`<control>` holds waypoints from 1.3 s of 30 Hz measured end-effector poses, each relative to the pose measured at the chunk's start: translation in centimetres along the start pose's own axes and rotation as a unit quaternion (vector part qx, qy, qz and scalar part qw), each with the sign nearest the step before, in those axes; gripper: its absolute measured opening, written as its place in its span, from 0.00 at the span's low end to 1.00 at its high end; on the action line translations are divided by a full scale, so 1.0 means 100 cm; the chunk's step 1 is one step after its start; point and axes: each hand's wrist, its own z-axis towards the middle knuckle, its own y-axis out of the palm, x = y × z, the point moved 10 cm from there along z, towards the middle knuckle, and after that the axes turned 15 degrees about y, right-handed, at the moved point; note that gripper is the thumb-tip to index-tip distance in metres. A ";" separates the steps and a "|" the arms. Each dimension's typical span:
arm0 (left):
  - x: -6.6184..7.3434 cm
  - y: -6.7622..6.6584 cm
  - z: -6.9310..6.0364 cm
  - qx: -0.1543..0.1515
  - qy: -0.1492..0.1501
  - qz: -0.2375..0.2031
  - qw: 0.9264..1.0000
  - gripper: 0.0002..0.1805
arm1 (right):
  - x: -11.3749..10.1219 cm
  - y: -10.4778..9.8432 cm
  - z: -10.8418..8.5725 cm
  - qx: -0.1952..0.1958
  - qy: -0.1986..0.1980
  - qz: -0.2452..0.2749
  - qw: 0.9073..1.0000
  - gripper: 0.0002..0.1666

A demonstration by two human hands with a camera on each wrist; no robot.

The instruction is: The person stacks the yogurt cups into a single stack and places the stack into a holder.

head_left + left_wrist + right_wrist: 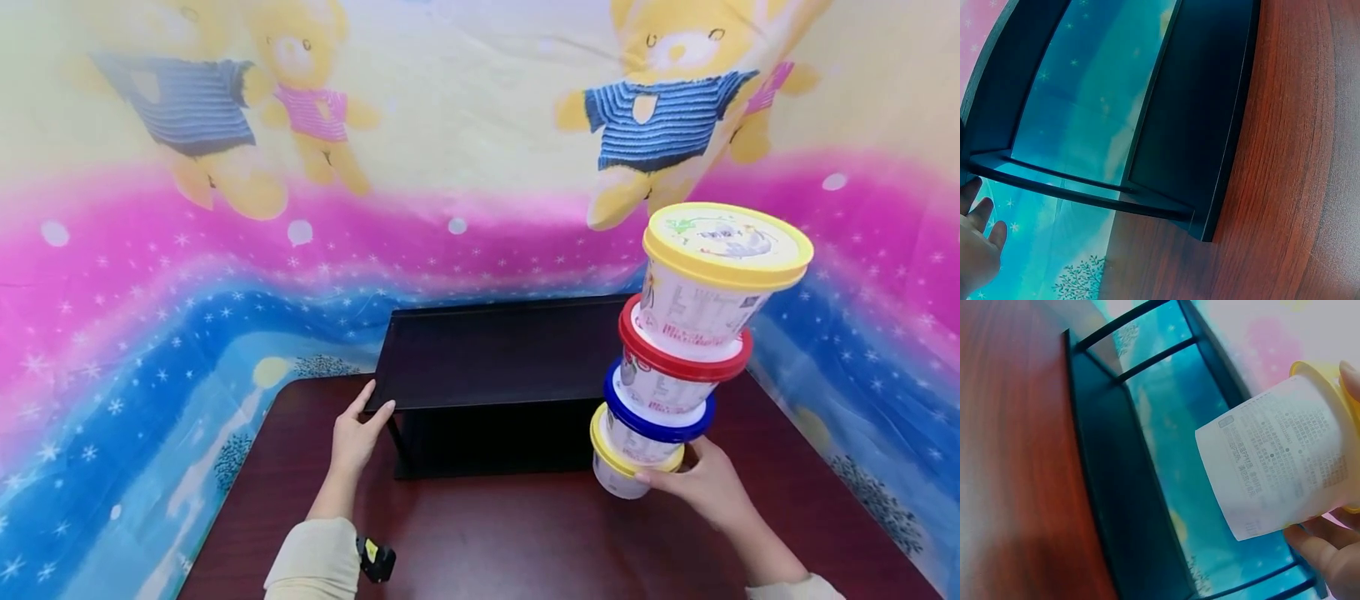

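Note:
A two-tier black shelf (495,358) stands on the table, also seen from its side in the left wrist view. At its front left corner my left hand (356,442) rests its thumb and fingers against the top tier's edge. My right hand (708,483) grips the lowest tub (618,482), around its yellow lid. Stacked above are a blue-lidded tub (641,442), a red-lidded tub (663,392) and a larger yellow-lidded tub (701,308). The stack leans right and hangs before the shelf's right end. In the right wrist view, the lowest tub's printed white wall (1279,459) shows.
The reddish-brown wooden table (487,542) extends in front of the shelf. Behind and beside it hangs a cloth (465,133) printed with teddy bears and snowflakes. A small black device (377,560) is at the left wrist, by the sleeve.

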 end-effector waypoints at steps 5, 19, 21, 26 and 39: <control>0.000 -0.001 0.000 0.004 0.001 0.003 1.000 0.37 | -0.017 -0.003 0.003 -0.008 -0.010 0.004 1.000 0.37; 0.001 0.000 0.000 0.006 0.006 0.010 1.000 0.35 | -0.063 -0.011 0.017 -0.052 -0.049 0.007 0.997 0.40; 0.001 0.000 0.001 0.009 0.008 0.009 1.000 0.35 | -0.068 -0.012 0.021 -0.058 -0.052 0.011 0.997 0.40; 0.000 0.000 0.001 0.009 0.007 0.004 1.000 0.35 | -0.078 -0.011 0.032 -0.068 -0.051 0.015 0.996 0.41; -0.003 0.000 0.000 0.022 0.002 -0.011 1.000 0.35 | -0.098 0.008 0.070 -0.101 -0.058 0.051 0.992 0.43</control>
